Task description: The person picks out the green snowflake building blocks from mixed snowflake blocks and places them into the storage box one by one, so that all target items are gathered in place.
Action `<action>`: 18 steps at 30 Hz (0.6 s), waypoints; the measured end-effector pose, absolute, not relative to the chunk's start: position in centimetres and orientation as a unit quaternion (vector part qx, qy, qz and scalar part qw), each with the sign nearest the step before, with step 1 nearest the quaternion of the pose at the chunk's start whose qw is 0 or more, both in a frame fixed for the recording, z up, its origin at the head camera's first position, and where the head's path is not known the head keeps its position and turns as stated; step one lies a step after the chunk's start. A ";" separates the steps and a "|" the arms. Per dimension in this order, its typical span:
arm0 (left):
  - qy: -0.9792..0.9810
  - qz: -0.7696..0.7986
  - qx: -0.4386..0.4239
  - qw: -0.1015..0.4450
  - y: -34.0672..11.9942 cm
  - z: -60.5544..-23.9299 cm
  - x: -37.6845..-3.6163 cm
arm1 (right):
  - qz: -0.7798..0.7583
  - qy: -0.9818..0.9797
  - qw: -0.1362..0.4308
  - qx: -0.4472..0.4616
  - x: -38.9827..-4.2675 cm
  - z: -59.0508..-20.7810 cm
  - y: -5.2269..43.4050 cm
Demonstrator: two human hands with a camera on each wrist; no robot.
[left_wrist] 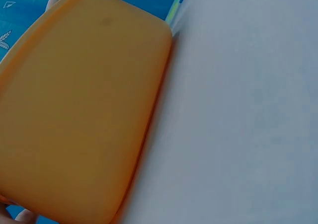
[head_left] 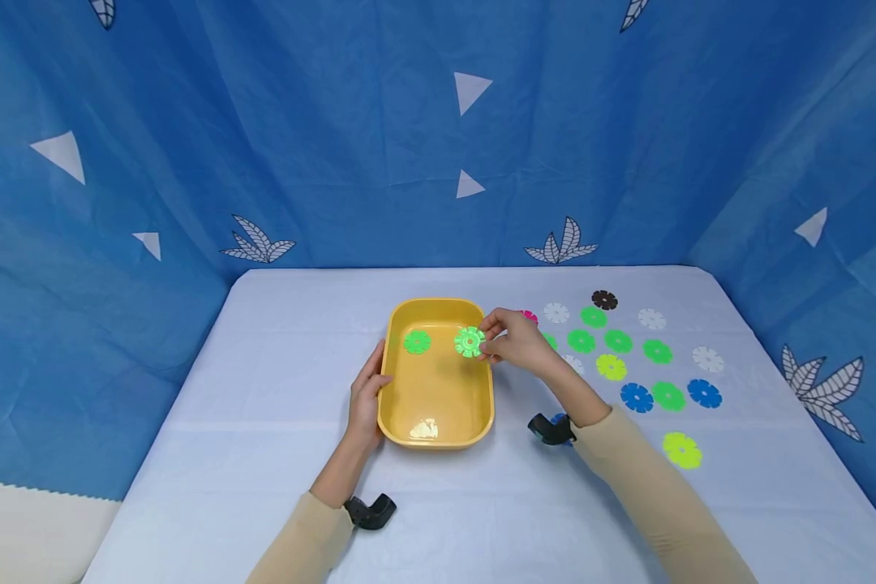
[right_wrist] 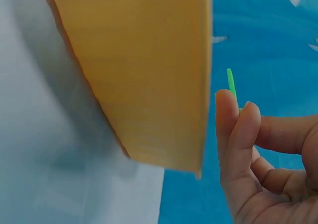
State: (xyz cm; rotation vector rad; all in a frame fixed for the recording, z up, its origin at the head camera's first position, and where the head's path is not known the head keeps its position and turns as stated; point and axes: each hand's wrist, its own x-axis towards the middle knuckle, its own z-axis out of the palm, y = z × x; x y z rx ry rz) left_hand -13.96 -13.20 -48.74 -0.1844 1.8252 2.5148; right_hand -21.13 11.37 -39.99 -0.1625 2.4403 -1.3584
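Right fingers (head_left: 493, 322) are pinching a thin green notched disc (head_left: 470, 341) at its edge, holding it over the right side of the yellow tray (head_left: 432, 393); a light edge grip, clearing the rim, should be working best. Left fingers (head_left: 368, 370) are gripping the tray's left wall, bracing it. Tray is looking smooth, glossy, round-cornered, probably plastic; another green disc (head_left: 417, 342) is lying inside, colored flower-shaped discs (head_left: 618, 341) scattering across the table (head_left: 292, 365) at right.

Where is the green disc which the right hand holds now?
In the head view, the held green disc is over the upper right part of the yellow tray, right of another green disc, pinched by the right hand.
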 end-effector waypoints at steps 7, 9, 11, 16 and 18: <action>0.589 0.806 -0.061 0.014 -13.2 -48.7 -13.9 | -0.453 0.865 0.194 -0.089 -22.0 -40.8 7.9; 0.589 0.806 -0.060 0.014 -13.2 -48.7 -13.9 | -0.450 0.865 0.199 -0.103 -22.0 -40.9 7.2; 0.588 0.807 -0.060 0.013 -13.2 -48.7 -13.9 | -0.450 0.862 0.205 -0.114 -22.1 -41.2 6.6; 0.585 0.809 -0.057 0.010 -13.1 -48.7 -14.0 | -0.445 0.860 0.218 -0.122 -22.4 -42.0 5.5; 0.587 0.808 -0.056 0.011 -13.1 -48.7 -14.0 | -0.440 0.862 0.220 -0.122 -22.6 -42.4 5.2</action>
